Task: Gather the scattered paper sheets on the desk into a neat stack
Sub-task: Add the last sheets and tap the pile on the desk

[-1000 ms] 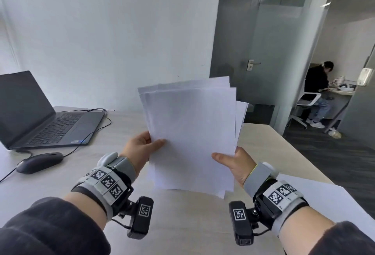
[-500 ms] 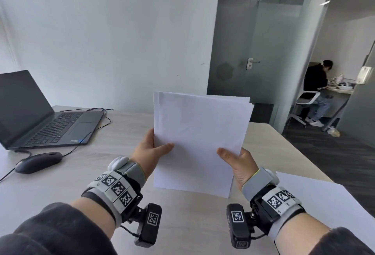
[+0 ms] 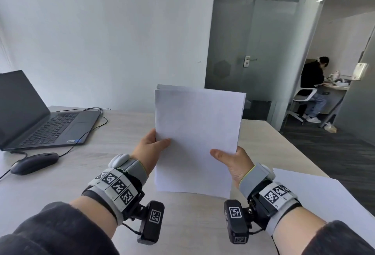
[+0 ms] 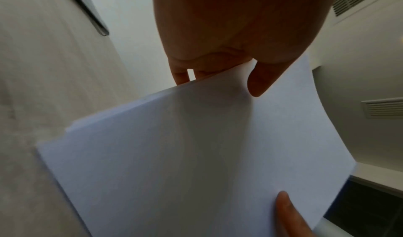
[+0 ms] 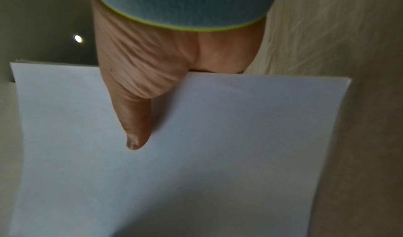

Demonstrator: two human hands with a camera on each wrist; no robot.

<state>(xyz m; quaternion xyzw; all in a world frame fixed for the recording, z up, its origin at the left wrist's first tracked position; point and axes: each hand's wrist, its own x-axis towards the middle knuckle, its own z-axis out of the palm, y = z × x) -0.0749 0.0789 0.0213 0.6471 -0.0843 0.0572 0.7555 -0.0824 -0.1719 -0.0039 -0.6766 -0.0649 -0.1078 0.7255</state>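
Note:
I hold a stack of white paper sheets [image 3: 196, 133] upright above the light wooden desk [image 3: 71, 183], its bottom edge near or on the desk. My left hand [image 3: 151, 149] pinches the stack's left edge, thumb on the front. My right hand [image 3: 233, 161] pinches the right edge the same way. The sheets' edges are nearly flush, with a slight offset at the top left corner. In the left wrist view the paper stack [image 4: 196, 154] fills the frame under my left hand [image 4: 237, 64]. The right wrist view shows my right hand [image 5: 139, 102] with its thumb flat on the paper stack [image 5: 218, 154].
One more white sheet [image 3: 316, 198] lies flat at the desk's right front corner. An open laptop [image 3: 40, 120] and a dark mouse [image 3: 34, 162] with cables sit at the left. A glass door and a seated person [image 3: 312, 88] are beyond the desk's far right.
The fanned, uneven sheets have been squared up into a nearly flush stack. The stack has dropped lower and shifted slightly right, and both hands have kept their grip on its sides.

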